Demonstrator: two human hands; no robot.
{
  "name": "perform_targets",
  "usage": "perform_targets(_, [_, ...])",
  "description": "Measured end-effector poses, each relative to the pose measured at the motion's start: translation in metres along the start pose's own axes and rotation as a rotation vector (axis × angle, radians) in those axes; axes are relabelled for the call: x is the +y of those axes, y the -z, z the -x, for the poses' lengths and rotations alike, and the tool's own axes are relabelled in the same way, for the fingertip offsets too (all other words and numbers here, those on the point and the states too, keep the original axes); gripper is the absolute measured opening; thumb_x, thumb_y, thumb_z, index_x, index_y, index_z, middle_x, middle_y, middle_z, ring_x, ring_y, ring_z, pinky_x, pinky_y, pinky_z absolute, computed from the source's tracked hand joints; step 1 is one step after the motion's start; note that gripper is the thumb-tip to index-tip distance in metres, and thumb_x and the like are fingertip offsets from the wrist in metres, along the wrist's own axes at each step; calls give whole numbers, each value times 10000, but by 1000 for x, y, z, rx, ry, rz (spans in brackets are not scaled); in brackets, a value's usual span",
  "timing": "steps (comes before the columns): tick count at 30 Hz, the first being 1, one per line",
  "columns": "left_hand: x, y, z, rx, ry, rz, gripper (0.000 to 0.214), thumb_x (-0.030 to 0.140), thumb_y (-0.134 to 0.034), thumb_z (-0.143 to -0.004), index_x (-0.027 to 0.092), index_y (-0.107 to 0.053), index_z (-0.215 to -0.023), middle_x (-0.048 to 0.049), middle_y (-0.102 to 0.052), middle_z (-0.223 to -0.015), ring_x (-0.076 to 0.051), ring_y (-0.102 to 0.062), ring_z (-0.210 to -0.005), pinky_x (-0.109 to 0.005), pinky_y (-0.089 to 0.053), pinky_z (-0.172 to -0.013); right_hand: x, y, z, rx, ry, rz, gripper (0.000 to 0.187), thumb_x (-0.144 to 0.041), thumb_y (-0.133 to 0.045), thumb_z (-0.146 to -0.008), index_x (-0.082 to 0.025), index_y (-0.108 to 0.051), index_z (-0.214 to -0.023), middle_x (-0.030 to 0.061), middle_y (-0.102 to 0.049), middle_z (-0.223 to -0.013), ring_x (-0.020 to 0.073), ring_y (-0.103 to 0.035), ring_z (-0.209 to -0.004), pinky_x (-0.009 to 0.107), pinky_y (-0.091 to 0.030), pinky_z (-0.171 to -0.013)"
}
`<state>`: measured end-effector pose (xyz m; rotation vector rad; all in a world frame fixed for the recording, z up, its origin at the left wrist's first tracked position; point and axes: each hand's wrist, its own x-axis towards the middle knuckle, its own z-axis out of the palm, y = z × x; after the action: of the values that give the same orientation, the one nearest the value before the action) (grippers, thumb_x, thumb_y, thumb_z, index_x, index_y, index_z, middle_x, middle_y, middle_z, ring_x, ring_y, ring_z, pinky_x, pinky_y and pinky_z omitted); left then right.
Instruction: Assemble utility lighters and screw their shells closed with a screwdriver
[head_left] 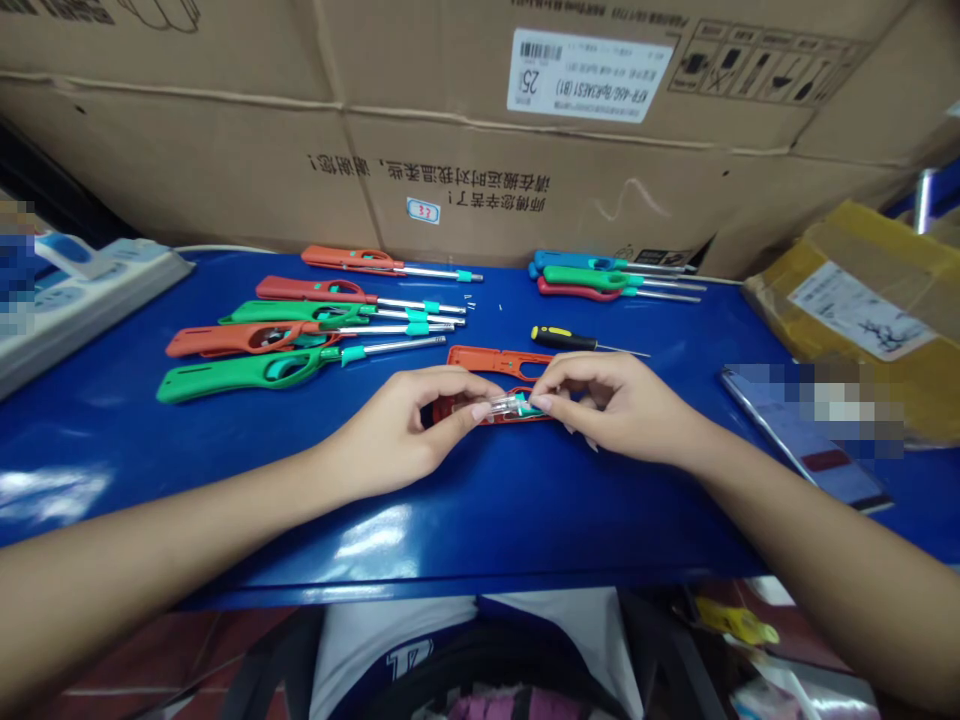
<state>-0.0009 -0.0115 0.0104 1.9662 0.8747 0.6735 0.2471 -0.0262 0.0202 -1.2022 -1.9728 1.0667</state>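
Observation:
A long-nosed gas lighter (504, 407), opened up, lies near the middle of the blue table, with a clear inner part and a teal piece showing in its red-orange shell. My left hand (420, 415) pinches its left end between thumb and fingers. At the other end, the thumb and fingertips of my right hand (619, 405) close on the teal piece, partly hiding it. Just behind them rests a loose orange shell half (495, 360), its right end overlapped by my right hand. A black and yellow screwdriver (564, 340) lies beyond my right hand.
Several assembled lighters (240, 375) lie to the left, and another group (585, 275) at the back right. A large cardboard box (435, 130) walls off the back. On the right are a taped carton (862, 310) and a phone-like slab (810, 440); a power strip (82, 300) is left.

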Motion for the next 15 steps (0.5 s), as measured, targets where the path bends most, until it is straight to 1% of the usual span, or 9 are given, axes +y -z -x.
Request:
perform_targets(2, [0, 0, 0, 14, -2, -10, 250, 346, -611, -972, 195, -753, -1110, -49, -772, -1091, -211, -698, -980, -338, -535, -898, 0, 0, 1, -4, -19, -37, 225, -371, -679, -913, -150, -723, -925, 35, -660, -786, 92, -589, -549, 211, -508, -444])
perform_targets(5, [1, 0, 1, 32, -2, -17, 251, 352, -620, -964, 198, -754, -1112, -51, -772, -1088, -215, -695, -976, -333, -543, -876, -1, -1, 1, -23, -74, -162, 273, -392, -716, -886, -160, -694, -1029, 27, -657, -769, 137, -659, -625, 241, -594, -490])
perform_targets(7, [1, 1, 1, 41, -9, -30, 247, 348, -625, -962, 201, -756, -1111, -51, -771, -1089, -213, -693, -975, -324, -544, -860, 0, -2, 1, -27, -91, -214, 277, -397, -725, -878, -161, -668, -1011, 21, -661, -731, 148, -679, -643, 248, -616, -513])
perform_targets(10, [2, 1, 1, 46, -16, -61, 243, 337, -622, -964, 206, -758, -1116, -50, -769, -1089, -208, -692, -965, -314, -543, -845, 0, -2, 1, -25, -95, -193, 259, -404, -719, -880, -157, -672, -944, 13, -659, -681, 129, -661, -584, 233, -602, -500])
perform_targets(15, [1, 0, 0, 44, -35, -77, 250, 340, -611, -967, 199, -758, -1113, -59, -768, -1086, -217, -693, -982, -333, -549, -891, -1, 0, 2, -32, -43, -73, 229, -375, -684, -903, -150, -710, -933, 2, -650, -657, 99, -608, -500, 208, -534, -440])
